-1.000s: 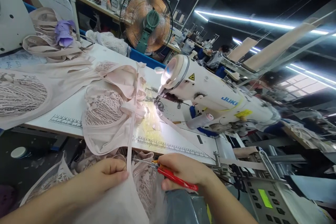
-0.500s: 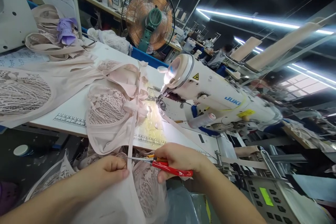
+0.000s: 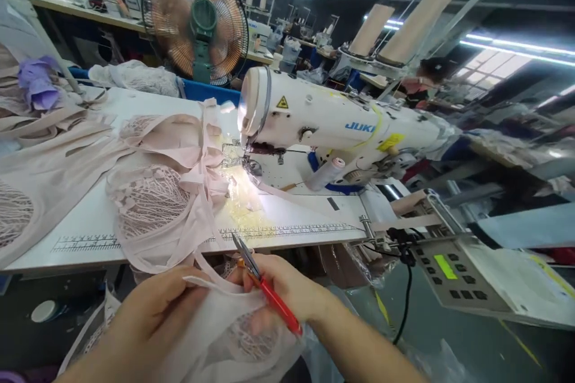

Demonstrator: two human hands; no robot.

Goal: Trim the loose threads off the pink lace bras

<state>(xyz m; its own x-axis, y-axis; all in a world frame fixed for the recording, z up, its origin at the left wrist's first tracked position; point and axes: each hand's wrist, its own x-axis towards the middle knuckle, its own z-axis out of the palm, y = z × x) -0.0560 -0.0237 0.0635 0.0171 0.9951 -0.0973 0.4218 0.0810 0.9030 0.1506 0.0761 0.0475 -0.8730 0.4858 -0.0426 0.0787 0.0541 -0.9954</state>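
Observation:
My left hand (image 3: 155,305) is closed on the pale pink edge of a lace bra (image 3: 202,329), which hangs below the table's front edge. In my right hand (image 3: 291,284) is a pair of red-handled scissors (image 3: 279,306), their blades pointing up and away to the left. The right fingertips also seem to pinch the bra's edge, partly hidden behind the scissors. A narrow strap loops between the two hands. Just beyond them, another lace-cup bra (image 3: 153,203) lies on the white sewing table (image 3: 300,203), draped over its front edge.
A white sewing machine (image 3: 323,114) stands on the table, its lamp lit over the needle area. A thread spool (image 3: 326,173) lies near it. A control box (image 3: 453,275) is at the right, a fan (image 3: 202,18) behind, and purple cloth (image 3: 39,84) at the left.
The scissors have swung from lying across the strap to pointing upward, away from it. Both hands have drawn together at the bra's edge. The view has turned right.

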